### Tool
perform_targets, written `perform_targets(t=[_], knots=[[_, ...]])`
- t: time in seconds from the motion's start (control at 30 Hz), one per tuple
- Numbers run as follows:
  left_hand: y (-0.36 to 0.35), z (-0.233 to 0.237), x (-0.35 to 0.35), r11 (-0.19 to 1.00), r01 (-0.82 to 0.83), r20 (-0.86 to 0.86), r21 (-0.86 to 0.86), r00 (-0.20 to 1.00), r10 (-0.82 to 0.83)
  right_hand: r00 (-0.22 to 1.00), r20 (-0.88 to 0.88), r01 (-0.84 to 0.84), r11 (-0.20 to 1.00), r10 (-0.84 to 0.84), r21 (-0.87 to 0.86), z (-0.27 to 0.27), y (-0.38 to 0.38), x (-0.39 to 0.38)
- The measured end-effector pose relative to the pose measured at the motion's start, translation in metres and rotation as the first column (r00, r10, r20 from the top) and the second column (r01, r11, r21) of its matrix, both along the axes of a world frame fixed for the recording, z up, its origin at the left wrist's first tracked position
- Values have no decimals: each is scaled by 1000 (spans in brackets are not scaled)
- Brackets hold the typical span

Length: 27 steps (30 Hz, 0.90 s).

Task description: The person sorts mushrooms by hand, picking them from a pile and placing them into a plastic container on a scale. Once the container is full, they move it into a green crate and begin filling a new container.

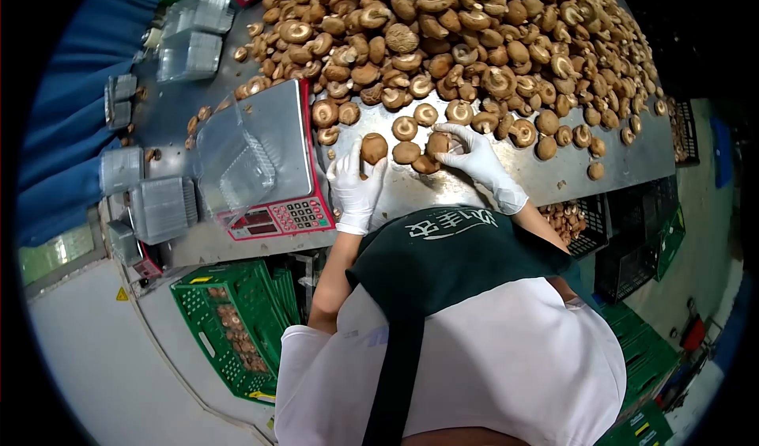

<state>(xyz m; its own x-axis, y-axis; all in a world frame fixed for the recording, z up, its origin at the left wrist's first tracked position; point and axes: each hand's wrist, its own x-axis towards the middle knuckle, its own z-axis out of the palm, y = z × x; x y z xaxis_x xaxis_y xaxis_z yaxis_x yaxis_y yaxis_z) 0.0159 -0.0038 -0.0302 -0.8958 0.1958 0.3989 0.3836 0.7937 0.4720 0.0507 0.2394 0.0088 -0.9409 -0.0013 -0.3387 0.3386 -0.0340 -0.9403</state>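
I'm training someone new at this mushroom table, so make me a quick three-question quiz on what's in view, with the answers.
1. What does the left hand hold? A) a plastic tray B) a mushroom C) a crate
2. True or false: the right hand wears a white glove.
3. Fill in the blank: the red-edged ____ with a keypad stands to the left of the left hand.

Key: 1. B; 2. True; 3. scale

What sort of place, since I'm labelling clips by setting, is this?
Probably a mushroom sorting or packing room: a large heap of brown, round-capped mushrooms lies on a shiny grey metal table, near a red-framed, rectangular digital scale and stacked clear, rectangular plastic trays.
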Motion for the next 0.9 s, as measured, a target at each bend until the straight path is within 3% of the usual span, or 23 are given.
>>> perform_targets(t=[0.03,0.07,0.23,0.3,0.37,0.4,0.43,0.47,0.5,0.57,0.63,0.7,0.73,0.83,0.87,0.9], knots=[[7,12,-2,999,30,3,35,1000,-30,999,-2,50,991,-51,-120,2,2,5],[12,20,-4,993,91,-31,69,996,-89,998,48,35,991,-29,-131,-1,7,10],[41,47,2,912,367,-42,185,930,-366,995,-53,59,945,-81,-323,19,4,25],[48,51,11,850,496,208,175,826,-525,998,-54,-37,913,17,-407,19,3,28],[54,41,19,859,481,262,176,818,-512,992,-124,-52,964,20,-261,-4,4,30],[56,43,19,844,398,370,358,770,-520,992,-125,-49,964,17,-260,-11,9,32],[58,45,18,809,280,464,517,702,-540,999,16,-18,895,29,-445,-16,15,35],[54,50,18,814,203,554,545,641,-531,986,153,41,793,66,-608,-21,18,38],[54,48,18,813,206,556,545,636,-534,986,156,47,792,61,-608,-18,17,39],[53,39,16,789,198,409,582,767,-494,985,171,65,848,31,-526,-6,15,41],[53,42,16,801,275,395,531,756,-521,988,150,46,864,35,-502,-3,12,44],[55,47,17,818,512,400,260,714,-574,973,191,-56,940,126,-335,-3,6,44],[53,47,16,817,526,486,236,664,-568,968,234,-25,964,89,-264,-1,9,44],[38,42,12,789,525,425,319,665,-614,977,211,94,967,-44,-238,-10,25,54],[30,43,11,810,470,384,351,717,-582,972,229,95,975,-47,-203,-5,38,62],[20,54,9,874,423,368,238,794,-484,947,320,24,999,-14,-27,23,54,67]])
